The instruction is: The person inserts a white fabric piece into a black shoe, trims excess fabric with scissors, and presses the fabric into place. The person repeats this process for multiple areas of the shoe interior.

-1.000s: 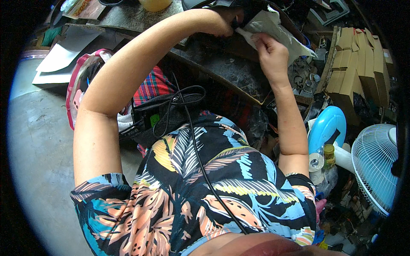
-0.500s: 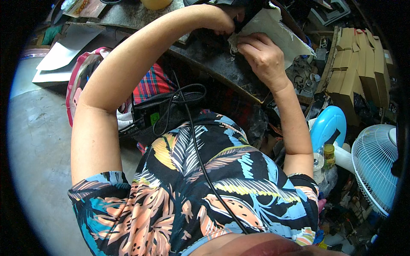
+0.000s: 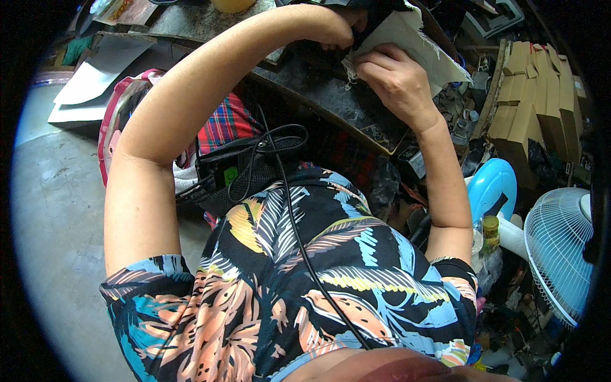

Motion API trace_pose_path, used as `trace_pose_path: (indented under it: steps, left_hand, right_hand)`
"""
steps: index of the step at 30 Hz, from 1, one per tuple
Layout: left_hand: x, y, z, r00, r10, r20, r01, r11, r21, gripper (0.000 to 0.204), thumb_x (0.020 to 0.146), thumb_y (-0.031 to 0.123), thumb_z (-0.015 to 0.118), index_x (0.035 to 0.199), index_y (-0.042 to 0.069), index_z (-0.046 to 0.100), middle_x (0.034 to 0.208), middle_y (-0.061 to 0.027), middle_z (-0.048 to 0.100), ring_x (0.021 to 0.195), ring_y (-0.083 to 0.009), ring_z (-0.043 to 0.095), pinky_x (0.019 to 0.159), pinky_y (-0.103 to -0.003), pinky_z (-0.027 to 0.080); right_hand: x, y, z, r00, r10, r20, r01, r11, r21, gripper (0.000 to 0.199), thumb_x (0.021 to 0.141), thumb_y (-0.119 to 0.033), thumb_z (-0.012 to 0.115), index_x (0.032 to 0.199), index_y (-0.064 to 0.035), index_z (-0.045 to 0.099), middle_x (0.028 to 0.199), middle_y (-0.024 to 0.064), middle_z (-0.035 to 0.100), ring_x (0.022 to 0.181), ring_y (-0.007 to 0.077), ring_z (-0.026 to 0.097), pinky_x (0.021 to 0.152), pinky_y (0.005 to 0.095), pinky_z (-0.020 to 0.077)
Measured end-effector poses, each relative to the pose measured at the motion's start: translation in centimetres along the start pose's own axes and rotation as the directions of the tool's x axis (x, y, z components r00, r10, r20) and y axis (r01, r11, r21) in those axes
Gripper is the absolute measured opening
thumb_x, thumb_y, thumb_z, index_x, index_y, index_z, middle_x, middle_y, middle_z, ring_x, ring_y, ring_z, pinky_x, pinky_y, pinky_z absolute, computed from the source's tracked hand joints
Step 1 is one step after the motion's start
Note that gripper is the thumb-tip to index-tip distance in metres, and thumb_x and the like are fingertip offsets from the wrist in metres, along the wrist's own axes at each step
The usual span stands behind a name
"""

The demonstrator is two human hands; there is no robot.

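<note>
A piece of off-white cloth (image 3: pixel 396 35) with frayed edges lies over the far right of the dark worktable (image 3: pixel 305 95). My right hand (image 3: pixel 396 83) is closed on its near left edge, fingers bent and pressed together, where loose threads hang. Close by on the left, my left hand (image 3: pixel 347 35) bends in at the wrist with its fingers curled against something black and shadowed. What those fingers hold is hidden by the hand and the dark. The upper part of the cloth runs behind the black shape at the top edge.
A pink-rimmed basket (image 3: pixel 111 134) and a black mesh bag (image 3: pixel 223 172) with a cable sit left of my lap. White sheets (image 3: pixel 95 79) lie at the far left. Rightward are folded cardboard (image 3: pixel 528 102), a blue round object (image 3: pixel 493 184), a jar (image 3: pixel 491 232) and a fan (image 3: pixel 560 248).
My right hand and forearm have shifted slightly to the right, and the wrist has come a little nearer. My left hand has barely moved. The cloth stays in about the same place.
</note>
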State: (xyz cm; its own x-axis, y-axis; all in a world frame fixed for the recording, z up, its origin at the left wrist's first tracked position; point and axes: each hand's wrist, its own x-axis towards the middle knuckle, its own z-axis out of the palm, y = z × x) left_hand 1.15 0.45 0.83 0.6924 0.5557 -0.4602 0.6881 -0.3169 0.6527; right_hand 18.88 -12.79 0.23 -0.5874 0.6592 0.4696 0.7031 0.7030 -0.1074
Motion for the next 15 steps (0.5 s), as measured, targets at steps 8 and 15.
trace_pose_path:
  steps: [8, 15]
  left_hand:
    - [-0.2, 0.3, 0.2, 0.991, 0.135, 0.017, -0.133, 0.941, 0.31, 0.052, 0.08, 0.022, 0.062, 0.126, 0.0, 0.054, 0.115, -0.0245, 0.063, 0.11, -0.0341, 0.059, 0.092, -0.04, 0.046]
    - [-0.4, -0.1, 1.7, 0.954, 0.202, -0.221, -0.079, 0.882, 0.465, 0.078, 0.08, 0.034, 0.067, 0.143, -0.003, 0.041, 0.139, -0.0297, 0.051, 0.127, -0.0389, 0.052, 0.108, -0.04, 0.041]
  right_hand:
    - [0.1, -0.2, 0.5, 0.997, -0.06, -0.044, 0.061, 0.998, 0.016, 0.011, 0.076, -0.013, 0.072, 0.087, -0.0124, 0.068, 0.094, -0.0006, 0.069, 0.092, 0.0223, 0.065, 0.075, 0.0332, 0.0565]
    - [-0.6, -1.0, 0.7, 0.999, -0.027, -0.031, 0.029, 0.996, 0.081, 0.012, 0.077, -0.015, 0.073, 0.089, -0.0143, 0.071, 0.097, 0.0003, 0.07, 0.091, 0.024, 0.064, 0.079, 0.0365, 0.0545]
